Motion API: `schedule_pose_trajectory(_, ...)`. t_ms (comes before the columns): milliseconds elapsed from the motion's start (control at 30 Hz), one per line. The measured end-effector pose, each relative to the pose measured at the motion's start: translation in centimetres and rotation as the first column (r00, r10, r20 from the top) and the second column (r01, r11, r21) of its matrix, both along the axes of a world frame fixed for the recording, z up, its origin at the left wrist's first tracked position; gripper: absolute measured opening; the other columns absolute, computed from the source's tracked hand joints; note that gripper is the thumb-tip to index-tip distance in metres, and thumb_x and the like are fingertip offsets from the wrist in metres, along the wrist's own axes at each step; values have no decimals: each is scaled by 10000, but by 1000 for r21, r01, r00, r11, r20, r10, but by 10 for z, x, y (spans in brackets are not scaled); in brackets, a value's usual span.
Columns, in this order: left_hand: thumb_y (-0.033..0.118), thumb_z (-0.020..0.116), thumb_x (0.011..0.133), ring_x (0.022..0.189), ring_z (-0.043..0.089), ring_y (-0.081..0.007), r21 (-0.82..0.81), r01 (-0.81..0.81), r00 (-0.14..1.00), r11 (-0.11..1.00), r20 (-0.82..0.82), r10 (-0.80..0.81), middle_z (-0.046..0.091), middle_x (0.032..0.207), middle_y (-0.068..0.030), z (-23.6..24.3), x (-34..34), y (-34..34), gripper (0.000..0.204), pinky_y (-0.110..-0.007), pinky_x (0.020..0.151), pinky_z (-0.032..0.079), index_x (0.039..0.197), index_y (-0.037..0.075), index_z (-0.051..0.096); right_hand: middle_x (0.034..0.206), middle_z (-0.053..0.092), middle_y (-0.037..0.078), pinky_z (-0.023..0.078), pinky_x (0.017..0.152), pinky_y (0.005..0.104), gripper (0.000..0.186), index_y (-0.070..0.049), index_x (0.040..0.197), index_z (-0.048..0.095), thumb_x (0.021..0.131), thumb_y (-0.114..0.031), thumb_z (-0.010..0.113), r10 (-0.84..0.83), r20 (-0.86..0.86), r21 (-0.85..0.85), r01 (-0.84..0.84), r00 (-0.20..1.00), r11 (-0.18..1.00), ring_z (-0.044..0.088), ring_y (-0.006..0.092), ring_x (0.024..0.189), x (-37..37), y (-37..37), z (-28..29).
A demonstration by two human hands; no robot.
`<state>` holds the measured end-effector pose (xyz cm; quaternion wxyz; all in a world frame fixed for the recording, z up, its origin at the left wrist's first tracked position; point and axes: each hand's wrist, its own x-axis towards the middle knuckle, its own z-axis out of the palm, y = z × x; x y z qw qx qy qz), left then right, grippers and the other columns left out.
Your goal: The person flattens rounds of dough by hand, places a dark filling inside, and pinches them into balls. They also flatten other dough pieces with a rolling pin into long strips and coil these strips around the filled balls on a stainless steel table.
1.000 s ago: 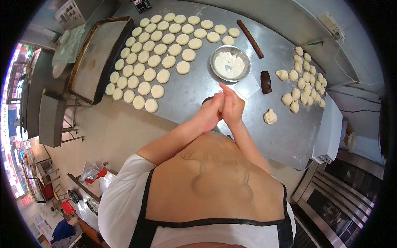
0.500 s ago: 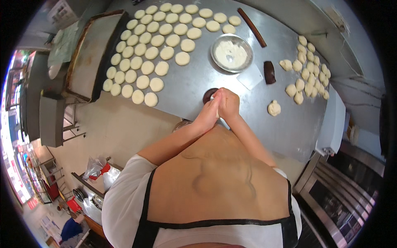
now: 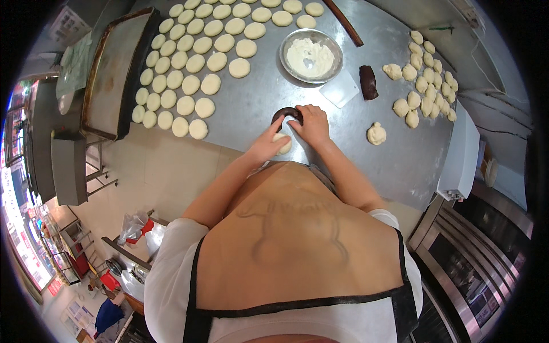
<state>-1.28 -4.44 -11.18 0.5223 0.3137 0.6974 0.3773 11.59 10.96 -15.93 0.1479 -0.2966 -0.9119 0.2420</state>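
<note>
A curved roll of dark paste (image 3: 284, 113) lies on the metal table in front of me. My right hand (image 3: 313, 126) is closed on the roll's right end, thumb and fingers pinching it. At its left end are the fingertips of my left hand (image 3: 265, 144), touching or just beside it. A pale round of dough (image 3: 282, 145) sits at the table's near edge, held against my left hand with the thumb over it. Part of this round is hidden by the hand.
Rows of flattened dough rounds (image 3: 195, 62) cover the table's left. Ahead stand a metal bowl of flour (image 3: 309, 60), a white scraper (image 3: 341, 90), a dark paste block (image 3: 369, 83) and a rolling pin (image 3: 344, 24). Dough balls (image 3: 428, 106) cluster right; one (image 3: 376, 134) lies apart. A baking tray (image 3: 117, 71) stands left.
My hands, pressed together before, have come apart. The dough round now shows by my left hand, and my right hand has taken hold of the dark paste roll. The view has shifted slightly.
</note>
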Motion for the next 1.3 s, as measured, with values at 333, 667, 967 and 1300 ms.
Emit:
schedule_pose_trajectory(333, 323, 630, 846, 911, 682, -374, -449, 380, 689, 809, -445, -572, 684, 1044, -235, -2, 5, 54, 962, -457, 815, 534, 1574, 112, 37, 795, 610, 85, 481, 731, 408, 205, -69, 758, 682, 782, -271, 705, 153, 7, 151, -153, 988, 977, 590, 276, 828, -17, 19, -11)
schedule_pose_trajectory(667, 323, 647, 872, 1028, 661, -344, -291, 381, 787, 878, -396, -473, 658, 1142, -217, -20, -9, 53, 911, -427, 887, 527, 1570, 101, 106, 658, 566, 11, 416, 538, 315, 367, -74, 664, 604, 892, -362, 610, -234, -47, -899, 61, 971, 433, 488, 144, 559, 18, 29, 7)
schedule_pose_trajectory(967, 124, 596, 963, 1116, 634, -255, -87, -392, 588, 916, 741, 322, 600, 1237, -160, 19, -19, 36, 302, -354, 936, 542, 1224, -1, 510, 705, 555, 3, 300, 426, 238, 261, -79, 864, 577, 977, -315, 579, -739, 229, -970, 89, 634, -225, 429, 77, 512, 5, 7, 48)
schedule_pose_trajectory(1300, 184, 490, 1031, 1109, 622, -277, -179, -438, 415, 881, 829, 375, 608, 1197, -166, 37, -3, 30, 325, -372, 982, 514, 1263, -43, 484, 733, 538, 26, 372, 507, 243, 321, -111, 926, 575, 1040, -391, 466, -805, -164, -735, -615, 571, -286, 460, 119, 564, 34, 20, 11)
